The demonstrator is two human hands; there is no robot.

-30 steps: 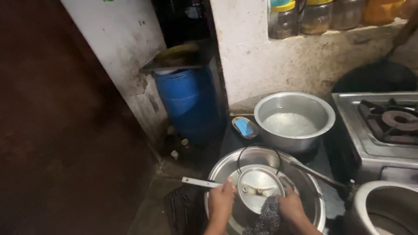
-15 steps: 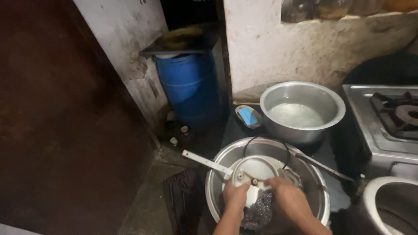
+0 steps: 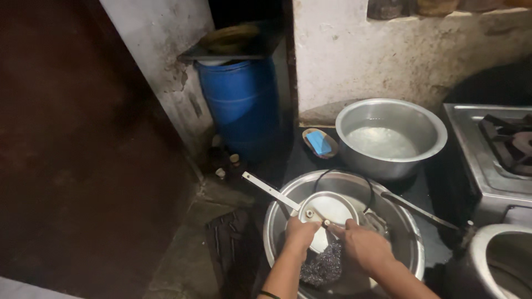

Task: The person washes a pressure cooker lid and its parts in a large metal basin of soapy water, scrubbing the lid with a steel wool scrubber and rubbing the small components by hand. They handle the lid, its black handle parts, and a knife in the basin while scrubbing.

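Observation:
A round steel pressure-cooker lid [image 3: 331, 209] with a long pale handle [image 3: 270, 190] lies tilted inside a wide steel basin [image 3: 404, 221]. My left hand [image 3: 300, 233] grips the lid's near-left edge. My right hand [image 3: 361, 246] presses a dark steel-wool scrubber [image 3: 321, 266] against the lid's near side. A black rubber gasket ring [image 3: 367, 182] rests against the basin's far rim.
A steel pot of water [image 3: 390, 137] stands behind the basin, a small dish with a blue soap bar [image 3: 321, 143] to its left. A blue barrel [image 3: 240, 105] stands by the wall. Gas stove [image 3: 499, 149] at right, another steel vessel [image 3: 493, 266] bottom right, long utensil [image 3: 418, 210].
The lid has turned so its handle points further up-left. Both hands and the scrubber have shifted slightly right and up along the lid. The camera has dipped and moved closer.

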